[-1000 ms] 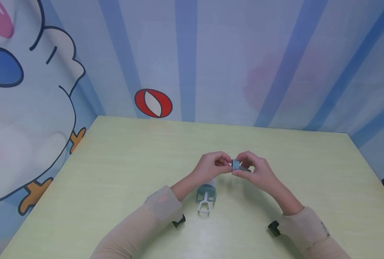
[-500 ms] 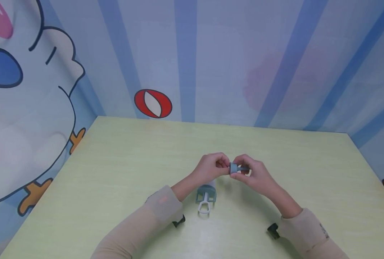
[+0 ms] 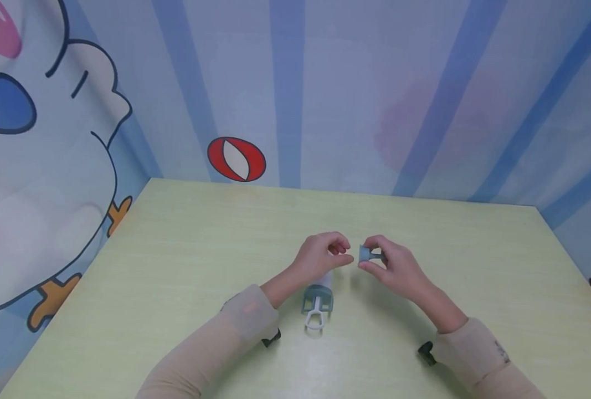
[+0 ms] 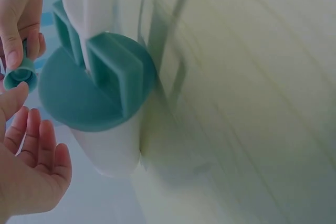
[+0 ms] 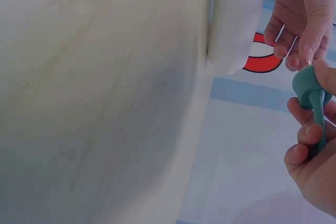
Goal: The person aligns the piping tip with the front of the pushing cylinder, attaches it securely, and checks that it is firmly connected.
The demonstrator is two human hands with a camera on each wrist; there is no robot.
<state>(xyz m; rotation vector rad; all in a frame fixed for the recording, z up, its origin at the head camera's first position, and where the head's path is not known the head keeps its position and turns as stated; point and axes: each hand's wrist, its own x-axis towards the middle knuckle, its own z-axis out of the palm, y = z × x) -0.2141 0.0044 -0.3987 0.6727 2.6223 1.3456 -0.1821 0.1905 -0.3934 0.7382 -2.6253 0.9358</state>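
My right hand point(image 3: 399, 267) pinches a small teal cup-shaped piece with a thin stem point(image 3: 364, 254), raised over the table. Its round hollow mouth points toward my left hand point(image 3: 320, 257); the stem point(image 5: 318, 114) runs back into the right palm. Thumb and fingers of the left hand are loosely bent, apart, with nothing between them; in the left wrist view a fingertip overlaps the cup's rim. Below the left wrist lies a syringe-like object with a white barrel point(image 5: 237, 22), a teal flanged collar point(image 4: 97, 95) and a white loop handle point(image 3: 314, 320). The left hand partly hides its barrel.
The pale green table point(image 3: 215, 233) reaches back to a striped blue wall point(image 3: 340, 111) with cartoon figures. A black wrist camera mount point(image 3: 271, 338) sticks out under the left sleeve, and another mount point(image 3: 427, 353) beside the right one.
The left hand has let go of the teal piece and drawn a little left. The right hand has shifted slightly right with the piece. The syringe-like object has stayed in place.
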